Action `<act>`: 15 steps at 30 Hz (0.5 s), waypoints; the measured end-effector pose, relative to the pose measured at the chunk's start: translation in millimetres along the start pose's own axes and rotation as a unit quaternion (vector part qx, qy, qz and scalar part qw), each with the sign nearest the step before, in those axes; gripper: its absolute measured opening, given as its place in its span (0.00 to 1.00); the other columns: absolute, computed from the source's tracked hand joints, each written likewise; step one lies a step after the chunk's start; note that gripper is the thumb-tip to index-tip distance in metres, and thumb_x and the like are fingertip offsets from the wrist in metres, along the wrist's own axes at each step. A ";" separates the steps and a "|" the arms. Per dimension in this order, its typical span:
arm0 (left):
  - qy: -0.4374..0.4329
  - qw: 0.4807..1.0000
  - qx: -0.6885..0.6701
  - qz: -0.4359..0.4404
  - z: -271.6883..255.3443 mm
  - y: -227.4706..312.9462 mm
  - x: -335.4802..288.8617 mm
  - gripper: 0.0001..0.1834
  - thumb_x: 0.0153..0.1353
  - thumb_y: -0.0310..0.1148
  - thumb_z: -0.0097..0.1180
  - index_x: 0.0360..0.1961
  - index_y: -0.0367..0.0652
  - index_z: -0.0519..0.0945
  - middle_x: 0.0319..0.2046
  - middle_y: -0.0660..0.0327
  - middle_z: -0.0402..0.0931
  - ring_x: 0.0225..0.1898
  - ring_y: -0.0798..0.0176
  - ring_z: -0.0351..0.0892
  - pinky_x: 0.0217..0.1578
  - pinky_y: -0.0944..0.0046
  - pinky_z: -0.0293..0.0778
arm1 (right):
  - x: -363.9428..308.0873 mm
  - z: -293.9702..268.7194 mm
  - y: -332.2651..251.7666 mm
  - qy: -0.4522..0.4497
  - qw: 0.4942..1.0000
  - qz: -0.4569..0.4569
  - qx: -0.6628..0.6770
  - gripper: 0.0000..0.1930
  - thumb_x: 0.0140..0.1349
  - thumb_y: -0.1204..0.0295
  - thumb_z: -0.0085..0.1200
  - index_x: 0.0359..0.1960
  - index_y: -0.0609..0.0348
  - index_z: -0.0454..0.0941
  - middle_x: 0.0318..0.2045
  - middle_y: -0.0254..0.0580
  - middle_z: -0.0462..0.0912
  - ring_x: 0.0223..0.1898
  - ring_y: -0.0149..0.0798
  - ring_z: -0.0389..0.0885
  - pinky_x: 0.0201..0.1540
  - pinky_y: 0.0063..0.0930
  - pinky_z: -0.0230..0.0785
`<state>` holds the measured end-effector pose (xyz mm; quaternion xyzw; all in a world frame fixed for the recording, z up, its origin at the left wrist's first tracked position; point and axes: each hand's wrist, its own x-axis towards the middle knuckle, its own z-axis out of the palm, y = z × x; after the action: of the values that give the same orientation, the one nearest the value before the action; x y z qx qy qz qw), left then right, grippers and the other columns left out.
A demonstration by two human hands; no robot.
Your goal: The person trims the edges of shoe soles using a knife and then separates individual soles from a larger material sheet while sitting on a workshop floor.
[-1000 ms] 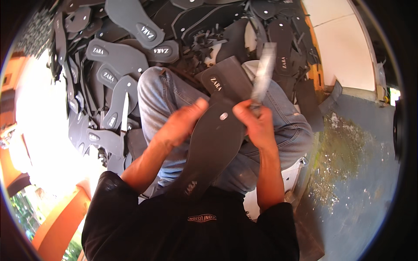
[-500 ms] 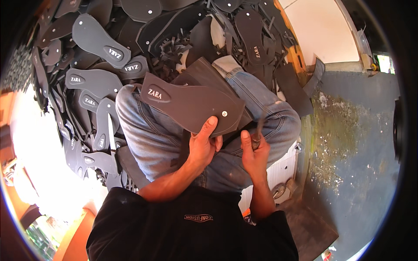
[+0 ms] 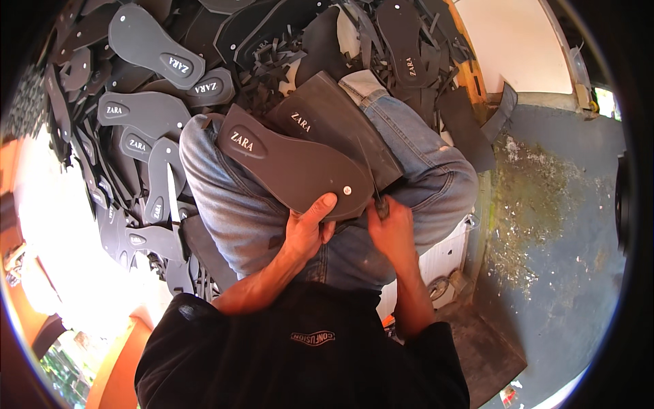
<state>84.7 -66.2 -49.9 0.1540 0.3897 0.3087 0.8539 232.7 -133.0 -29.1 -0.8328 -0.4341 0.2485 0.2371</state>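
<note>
Head view shows me a dark grey sandal sole lying across the lap, over faded blue jeans, its heel end up and to the left, its toe end at the hands. It is a flat, matte slab, foam or rubber by the look, foot-shaped with rounded ends, a pale printed mark near the heel and a small light hole near the toe. I see the left hand pinching the sole's toe edge, thumb on top and fingers curled beneath. Right hand is closed in a fist around a small dark tool right at the sole's edge; I cannot tell what kind. A second dark slab, squarer, lies under the sole. Beyond the knees, a heap of cut soles and ragged black offcuts covers the floor.
</note>
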 end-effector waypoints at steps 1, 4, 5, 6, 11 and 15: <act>0.000 1.000 0.007 0.000 -2.9 0.1 -5.4 0.10 0.59 0.37 0.58 0.34 0.41 0.77 0.17 0.63 0.72 0.09 0.73 0.64 0.08 0.74 0.58 | 9.5 0.6 -1.5 -0.002 1.000 -0.025 -0.001 0.15 0.58 0.66 0.55 0.20 0.66 0.71 0.16 0.59 0.73 0.21 0.62 0.75 0.24 0.45 0.64; -0.007 1.000 0.024 -0.007 -10.0 6.4 -14.4 0.10 0.58 0.36 0.59 0.34 0.40 0.77 0.17 0.63 0.72 0.09 0.73 0.65 0.08 0.74 0.58 | 32.9 5.4 -13.5 -0.051 0.986 0.057 0.150 0.16 0.60 0.62 0.54 0.25 0.66 0.75 0.16 0.52 0.76 0.17 0.49 0.76 0.21 0.36 0.64; -0.002 1.000 0.025 -0.013 -11.5 9.3 -16.5 0.10 0.58 0.36 0.59 0.34 0.40 0.77 0.17 0.63 0.73 0.09 0.73 0.65 0.07 0.74 0.58 | 35.2 4.9 -13.3 -0.093 0.961 0.103 0.238 0.15 0.60 0.63 0.54 0.26 0.66 0.76 0.15 0.45 0.75 0.16 0.41 0.73 0.19 0.32 0.61; 0.002 0.999 0.025 -0.020 -13.5 11.4 -18.4 0.10 0.58 0.36 0.59 0.34 0.40 0.77 0.17 0.63 0.73 0.09 0.74 0.65 0.07 0.75 0.58 | 37.6 1.3 -10.4 -0.135 0.925 0.149 0.322 0.14 0.61 0.64 0.54 0.28 0.65 0.76 0.15 0.39 0.74 0.15 0.32 0.71 0.17 0.27 0.58; 0.066 0.995 0.047 -0.049 -36.2 30.4 -12.8 0.17 0.61 0.42 0.55 0.43 0.40 0.74 0.32 0.62 0.77 0.27 0.70 0.76 0.24 0.71 0.73 | 14.5 0.9 -31.5 -0.210 0.909 0.158 0.323 0.11 0.59 0.66 0.58 0.24 0.61 0.76 0.15 0.25 0.69 0.17 0.18 0.61 0.20 0.16 0.51; 0.104 0.993 0.061 -0.017 -50.4 123.0 22.3 0.19 0.61 0.46 0.54 0.39 0.38 0.76 0.31 0.61 0.80 0.30 0.67 0.80 0.31 0.70 0.77 | -23.5 -0.7 -25.0 -0.277 0.898 0.111 0.323 0.13 0.59 0.65 0.58 0.23 0.61 0.75 0.14 0.25 0.67 0.19 0.18 0.61 0.21 0.18 0.53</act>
<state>7.6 43.0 -33.3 0.1659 0.4968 0.2841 0.8031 206.3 -140.1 -8.4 -0.6505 -0.2827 0.6206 0.3343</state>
